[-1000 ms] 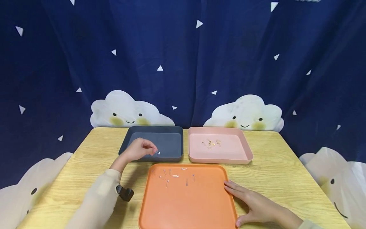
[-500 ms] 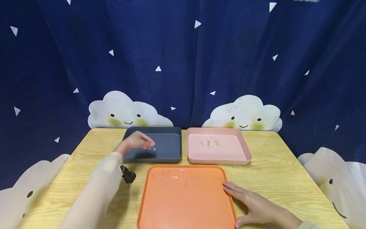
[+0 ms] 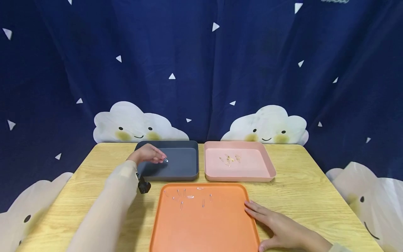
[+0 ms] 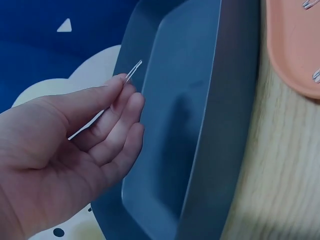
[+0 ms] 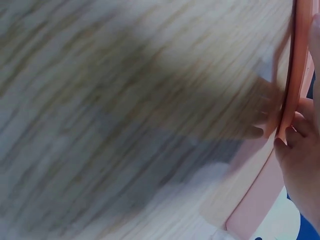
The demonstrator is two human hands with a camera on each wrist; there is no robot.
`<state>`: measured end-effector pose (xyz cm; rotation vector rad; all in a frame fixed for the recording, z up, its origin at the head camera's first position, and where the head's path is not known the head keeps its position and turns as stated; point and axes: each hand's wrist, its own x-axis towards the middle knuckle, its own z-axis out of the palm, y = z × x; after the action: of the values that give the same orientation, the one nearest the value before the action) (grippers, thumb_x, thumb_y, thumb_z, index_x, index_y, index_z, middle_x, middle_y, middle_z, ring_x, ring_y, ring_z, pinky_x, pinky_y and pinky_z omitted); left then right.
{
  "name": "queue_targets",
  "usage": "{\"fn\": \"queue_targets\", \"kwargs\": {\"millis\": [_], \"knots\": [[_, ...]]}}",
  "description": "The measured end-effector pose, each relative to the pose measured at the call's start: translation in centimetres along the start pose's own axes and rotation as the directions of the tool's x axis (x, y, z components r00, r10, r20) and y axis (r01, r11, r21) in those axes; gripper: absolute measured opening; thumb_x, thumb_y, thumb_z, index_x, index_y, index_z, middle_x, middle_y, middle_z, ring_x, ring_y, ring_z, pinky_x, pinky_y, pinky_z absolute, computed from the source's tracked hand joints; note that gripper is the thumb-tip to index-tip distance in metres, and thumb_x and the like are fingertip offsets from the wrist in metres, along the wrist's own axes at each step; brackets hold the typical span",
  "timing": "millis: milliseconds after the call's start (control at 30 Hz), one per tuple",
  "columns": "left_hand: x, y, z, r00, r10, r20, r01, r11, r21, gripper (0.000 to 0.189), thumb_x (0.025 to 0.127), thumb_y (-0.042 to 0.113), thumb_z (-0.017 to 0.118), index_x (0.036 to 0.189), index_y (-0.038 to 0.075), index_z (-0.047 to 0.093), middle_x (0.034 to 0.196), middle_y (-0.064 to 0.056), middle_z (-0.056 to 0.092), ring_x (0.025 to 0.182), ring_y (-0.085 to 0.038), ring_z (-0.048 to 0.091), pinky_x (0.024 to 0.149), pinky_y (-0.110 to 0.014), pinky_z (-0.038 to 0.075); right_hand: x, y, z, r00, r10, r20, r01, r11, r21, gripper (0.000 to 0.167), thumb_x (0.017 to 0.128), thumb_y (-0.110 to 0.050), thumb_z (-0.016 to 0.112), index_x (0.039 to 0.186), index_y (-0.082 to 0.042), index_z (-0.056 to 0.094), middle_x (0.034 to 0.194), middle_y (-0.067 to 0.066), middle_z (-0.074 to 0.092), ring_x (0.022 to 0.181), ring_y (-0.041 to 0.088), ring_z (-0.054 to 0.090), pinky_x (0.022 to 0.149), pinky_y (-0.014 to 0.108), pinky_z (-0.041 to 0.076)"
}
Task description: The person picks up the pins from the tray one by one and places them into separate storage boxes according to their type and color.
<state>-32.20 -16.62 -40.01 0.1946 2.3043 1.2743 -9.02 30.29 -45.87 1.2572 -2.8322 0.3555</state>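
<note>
My left hand is over the dark grey tray, pinching a silver safety pin between thumb and forefinger. In the left wrist view the pin sticks out past the fingertips, and the tray floor below carries the hand's shadow. My right hand rests at the right edge of the orange tray, its fingers fairly straight along the rim. Several silver safety pins lie scattered over the far part of the orange tray. The right wrist view shows the fingers against that rim.
To the right of the grey tray stands a pink tray holding several gold safety pins. All three trays sit on a wooden table. A dark blue curtain with white clouds and triangles hangs behind it.
My left hand has moved forward and slightly left, further over the grey tray, with the safety pin still pinched. My right hand stays at the orange tray's edge. The head view has shifted slightly.
</note>
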Motion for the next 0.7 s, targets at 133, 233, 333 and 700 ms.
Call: {"fn": "queue_targets", "kwargs": {"millis": [133, 233, 333, 700], "knots": [[0.3, 0.2, -0.2, 1.000, -0.017, -0.001, 0.017, 1.000, 0.018, 0.031, 0.090, 0.005, 0.061, 0.116, -0.012, 0.064, 0.091, -0.006, 0.076, 0.074, -0.005, 0.068, 0.078, -0.025, 0.058, -0.2, 0.0, 0.2, 1.000, 0.011, -0.001, -0.011, 0.999, -0.033, 0.097, 0.074, -0.065, 0.063, 0.151, -0.015, 0.032, 0.158, 0.007, 0.032, 0.144, 0.020, 0.035, 0.108, 0.023, 0.041], [0.5, 0.6, -0.2, 1.000, -0.030, -0.007, 0.030, 0.999, 0.041, 0.030, 0.091, 0.007, 0.061, 0.115, -0.010, 0.065, 0.095, -0.009, 0.076, 0.075, -0.006, 0.068, 0.078, -0.025, 0.058, -0.3, 0.0, 0.3, 1.000, 0.007, -0.005, -0.007, 0.999, -0.041, 0.097, 0.075, -0.066, 0.062, 0.152, -0.015, 0.030, 0.158, 0.007, 0.032, 0.145, 0.022, 0.034, 0.110, 0.019, 0.037], [0.6, 1.1, -0.2, 0.999, -0.038, -0.001, 0.038, 0.998, 0.058, 0.030, 0.092, 0.008, 0.061, 0.115, -0.009, 0.065, 0.099, -0.010, 0.076, 0.078, -0.007, 0.068, 0.080, -0.026, 0.057, -0.4, 0.1, 0.4, 1.000, 0.003, 0.006, -0.003, 0.999, -0.048, 0.098, 0.077, -0.066, 0.061, 0.153, -0.014, 0.027, 0.159, 0.007, 0.029, 0.146, 0.020, 0.031, 0.112, 0.018, 0.034], [1.8, 2.4, -0.6, 0.998, -0.049, 0.026, 0.047, 0.997, 0.061, 0.030, 0.092, 0.005, 0.060, 0.117, -0.011, 0.063, 0.086, -0.001, 0.075, 0.075, -0.006, 0.067, 0.084, -0.029, 0.057, -0.6, 0.0, 0.3, 1.000, 0.018, -0.008, -0.019, 0.982, -0.187, 0.090, 0.085, -0.062, 0.056, 0.153, -0.011, 0.026, 0.158, 0.005, 0.032, 0.142, 0.020, 0.038, 0.112, 0.000, -0.006]]}}
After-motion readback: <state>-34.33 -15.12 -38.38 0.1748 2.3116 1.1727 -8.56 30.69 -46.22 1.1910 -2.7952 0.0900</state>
